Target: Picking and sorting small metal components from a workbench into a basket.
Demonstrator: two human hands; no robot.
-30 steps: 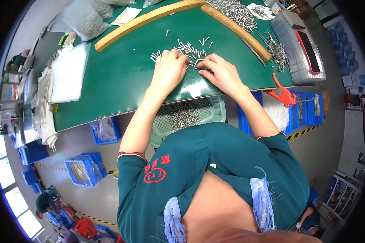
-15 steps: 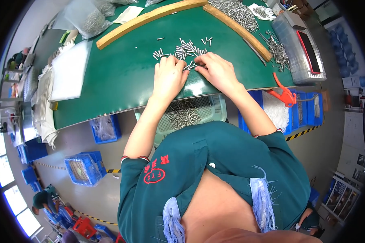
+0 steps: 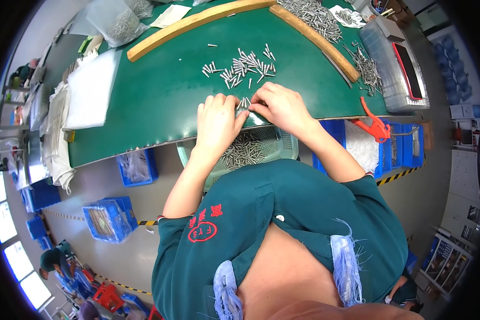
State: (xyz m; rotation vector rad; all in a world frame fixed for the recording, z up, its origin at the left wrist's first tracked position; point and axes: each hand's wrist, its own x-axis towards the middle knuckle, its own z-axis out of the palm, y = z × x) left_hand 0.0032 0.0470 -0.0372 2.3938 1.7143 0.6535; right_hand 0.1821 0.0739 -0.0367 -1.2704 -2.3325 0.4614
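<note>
Centrally in frame, the left hand [image 3: 216,117] and right hand [image 3: 280,108] sit slightly apart, flanking metal pins [image 3: 244,103]; whether either grips any cannot be told.

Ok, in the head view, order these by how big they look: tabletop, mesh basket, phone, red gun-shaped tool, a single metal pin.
1. Green tabletop
2. Mesh basket, partly hidden
3. Phone and red gun-shaped tool: too alike to rank
4. Single metal pin
</note>
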